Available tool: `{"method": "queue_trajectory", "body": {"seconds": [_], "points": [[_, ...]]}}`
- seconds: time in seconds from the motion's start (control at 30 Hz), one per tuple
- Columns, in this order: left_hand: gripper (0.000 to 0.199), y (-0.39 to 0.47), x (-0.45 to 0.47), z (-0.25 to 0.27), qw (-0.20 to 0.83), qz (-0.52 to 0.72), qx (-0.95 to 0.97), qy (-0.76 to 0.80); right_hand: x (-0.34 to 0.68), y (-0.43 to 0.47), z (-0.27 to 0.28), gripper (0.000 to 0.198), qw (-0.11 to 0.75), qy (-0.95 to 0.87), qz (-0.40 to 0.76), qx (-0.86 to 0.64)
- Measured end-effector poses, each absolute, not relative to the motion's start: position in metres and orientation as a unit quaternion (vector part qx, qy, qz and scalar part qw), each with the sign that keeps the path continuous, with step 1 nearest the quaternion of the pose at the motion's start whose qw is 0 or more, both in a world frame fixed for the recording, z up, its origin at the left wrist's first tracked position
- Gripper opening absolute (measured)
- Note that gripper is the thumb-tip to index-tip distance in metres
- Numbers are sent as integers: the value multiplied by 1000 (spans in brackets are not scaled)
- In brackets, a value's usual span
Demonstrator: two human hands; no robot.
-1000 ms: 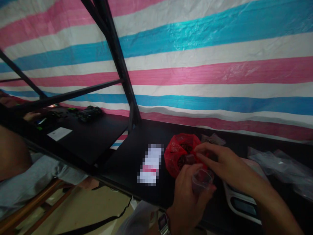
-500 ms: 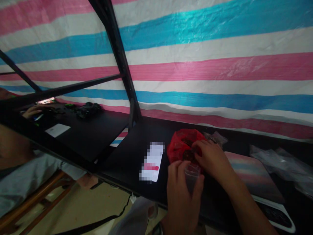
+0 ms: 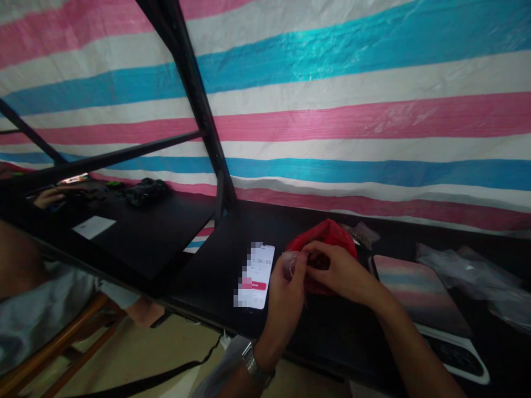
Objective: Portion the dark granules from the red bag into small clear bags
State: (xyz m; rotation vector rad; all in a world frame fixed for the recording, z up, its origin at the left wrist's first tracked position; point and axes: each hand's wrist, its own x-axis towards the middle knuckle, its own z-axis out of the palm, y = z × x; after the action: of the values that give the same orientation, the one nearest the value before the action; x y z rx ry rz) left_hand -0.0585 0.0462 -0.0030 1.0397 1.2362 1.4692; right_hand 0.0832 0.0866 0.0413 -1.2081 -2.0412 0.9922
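Note:
A small clear plastic bag (image 3: 289, 264) is held upright in my left hand (image 3: 286, 296), its thumb and fingers closed around it. Close beside its mouth, my right hand (image 3: 338, 271) has thumb and fingertips drawn into a pinch; what they hold is too small and dark to make out. Under and behind both hands sits an open red plastic bag (image 3: 329, 232). Dark small contents show inside it, partly hidden by my right hand. Left of my hands lies a phone (image 3: 261, 276) with its screen lit.
Behind the red bag lies a filled clear bag (image 3: 363, 235). A striped glossy case (image 3: 418, 293) and flat clear bags (image 3: 468, 276) lie to the right on the black table (image 3: 244, 221). A black metal frame (image 3: 203, 110) rises at left, with another person's hand (image 3: 52, 197) beyond.
My left hand has lifted the clear bag up and left from in front of the red bag. My right hand has drawn out of the red bag's opening toward the clear bag.

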Motion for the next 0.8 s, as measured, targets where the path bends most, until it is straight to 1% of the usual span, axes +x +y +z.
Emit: {"method": "queue_trajectory", "body": {"seconds": [0.03,0.1,0.23,0.3,0.47,0.67,0.8], "points": [[32,47,-60,-3,456,595,418,513,86,88,42,25,283,-762,371,-450],[33,48,-62,-6,443,588,412,537,92,94,41,24,288,-760,334,-477],[35,50,-63,-10,430,587,406,553,97,108,33,21,268,-745,174,-585],[37,52,-62,-10,431,592,399,552,95,113,26,22,258,-732,136,-616],[41,57,-58,-5,475,634,339,508,89,115,15,23,266,-718,180,-617],[43,62,-55,-3,516,684,281,432,92,109,24,16,251,-724,247,-594],[45,62,-55,-4,538,687,262,412,97,105,28,11,249,-724,288,-575]]}}
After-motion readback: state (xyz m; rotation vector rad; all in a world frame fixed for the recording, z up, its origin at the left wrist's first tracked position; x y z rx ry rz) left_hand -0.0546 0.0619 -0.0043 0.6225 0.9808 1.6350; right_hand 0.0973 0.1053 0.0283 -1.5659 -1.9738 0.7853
